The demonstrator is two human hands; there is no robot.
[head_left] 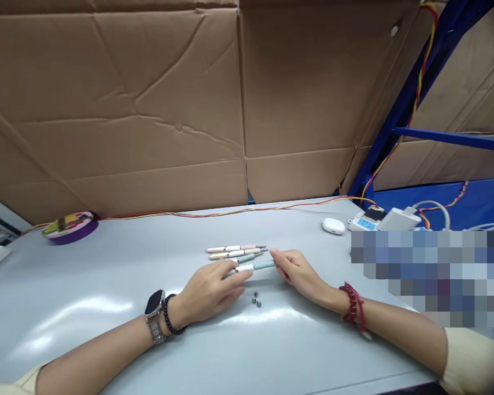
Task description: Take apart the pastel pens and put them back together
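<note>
Backing everything, a wall of creased cardboard, with a blue rack slanting down on the right. Below, a glossy pale grey bench, streaked with lamp glare, and a twisted red and yellow wire along its far edge.

Reaching in from the lower corners, two bare forearms. Left hand, with a watch and a black bead band at the wrist, fingers closed over the white end of a blue pen. Right hand, with a red cord band at the wrist, fingertips pinched on the blue end. Pen held level near the middle of the bench, just in front of three more pens lying side by side.

Further off, a power strip at the right, a purple round tin at the left, and a white earbud case between strip and pens. Smallest of all, two tiny grey tips on the bench between the wrists.

Judging by looks: pen light, stiff, smooth plastic, likely to roll if let go. Best held at both ends, as now, on either side of the colour change.

Hard to tell whether the pen touches the bench or hangs just above it. White end largely covered by the left fingers. Tips too small to identify. Pixelated block on the right hiding whatever lies there.
</note>
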